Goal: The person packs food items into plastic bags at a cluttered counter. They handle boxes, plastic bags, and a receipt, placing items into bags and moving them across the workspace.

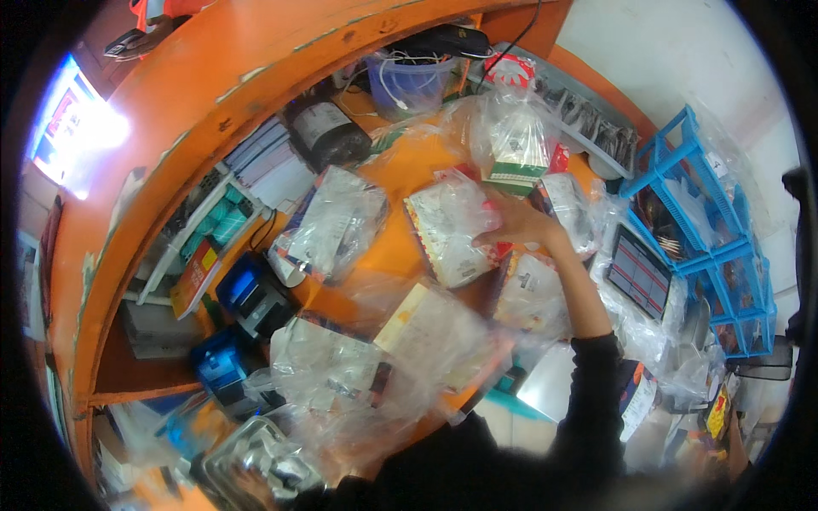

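Note:
Several food boxes in clear plastic bags stand on the orange counter. My right hand (527,217) reaches over the right side of a bagged box (447,223) near the middle, thumb and fingers spread at the plastic; whether they grip it I cannot tell. Beyond it is a bagged green and white box (517,153). A bagged box with a pale lid (422,326) lies nearer to me, beside another bagged box (326,358). At the lower left, my left hand (252,485) is blurred at a shiny metal tray (268,447); its fingers are unclear.
Two small blue-lit machines (255,294) stand left. A tablet (639,268) and blue plastic baskets (696,204) stand right. A purple tub (409,83) and grey tray (594,147) are at the back. Another person's hand (147,41) holds a phone beyond the counter; another person's arm (738,441) shows lower right.

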A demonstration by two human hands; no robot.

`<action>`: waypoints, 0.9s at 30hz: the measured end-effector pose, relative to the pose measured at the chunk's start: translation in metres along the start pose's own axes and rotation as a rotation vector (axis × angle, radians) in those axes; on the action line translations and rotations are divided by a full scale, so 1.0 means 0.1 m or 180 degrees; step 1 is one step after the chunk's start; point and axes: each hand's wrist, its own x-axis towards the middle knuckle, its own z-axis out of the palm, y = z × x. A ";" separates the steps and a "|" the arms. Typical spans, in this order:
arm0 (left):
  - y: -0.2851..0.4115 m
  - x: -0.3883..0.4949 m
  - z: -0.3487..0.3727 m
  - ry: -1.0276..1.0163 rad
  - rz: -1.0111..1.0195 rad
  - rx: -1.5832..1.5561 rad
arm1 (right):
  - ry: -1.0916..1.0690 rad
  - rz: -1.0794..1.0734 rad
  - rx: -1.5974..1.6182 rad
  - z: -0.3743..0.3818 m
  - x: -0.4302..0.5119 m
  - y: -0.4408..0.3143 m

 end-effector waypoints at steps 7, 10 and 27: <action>0.09 -0.03 -0.02 -0.0228 -0.0370 -0.0286 | 0.0417 -0.0653 -0.0205 0.09 0.31 -0.31; 0.20 0.00 -0.09 0.0031 -0.0171 -0.0213 | 0.0758 -0.1487 0.0381 0.01 0.45 -0.59; 0.48 0.06 -0.41 -0.0200 -0.0439 -0.0579 | 0.0053 -0.1815 0.0294 0.66 1.26 -1.37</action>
